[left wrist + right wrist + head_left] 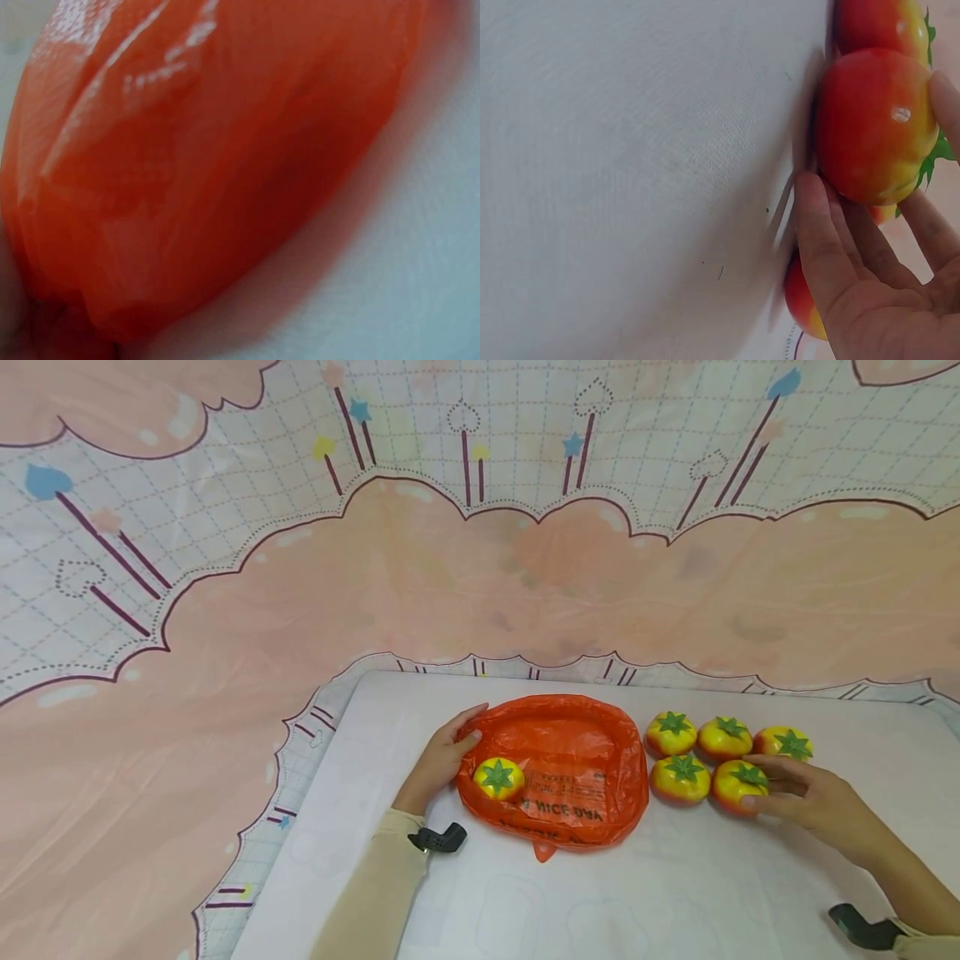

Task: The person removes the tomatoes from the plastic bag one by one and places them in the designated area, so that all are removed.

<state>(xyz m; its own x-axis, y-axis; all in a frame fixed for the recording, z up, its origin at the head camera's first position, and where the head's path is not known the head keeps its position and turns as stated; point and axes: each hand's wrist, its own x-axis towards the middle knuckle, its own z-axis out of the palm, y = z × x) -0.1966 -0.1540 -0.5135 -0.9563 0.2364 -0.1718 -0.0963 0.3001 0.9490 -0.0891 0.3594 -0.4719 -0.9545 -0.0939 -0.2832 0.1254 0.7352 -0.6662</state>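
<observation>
A red plastic bag [570, 752] lies spread wide on the table, its rim raised and dark lettering on its inside. One red-and-yellow toy tomato [498, 778] with a green star-shaped top sits in the bag's left part. My left hand [442, 760] grips the bag's left rim, thumb on the inner side. In the left wrist view the bag's outer wall [187, 165] fills most of the picture. My right hand [817, 802] has its thumb and fingers around the front-right tomato [731, 787] of a group. From the right wrist, this tomato [874, 127] shows between thumb and fingers.
Several more toy tomatoes stand close together right of the bag, among them a front-left one [679, 779] and a back-right one [783, 742]. The white table [585, 902] ends at a patterned cloth backdrop [540, 585] behind.
</observation>
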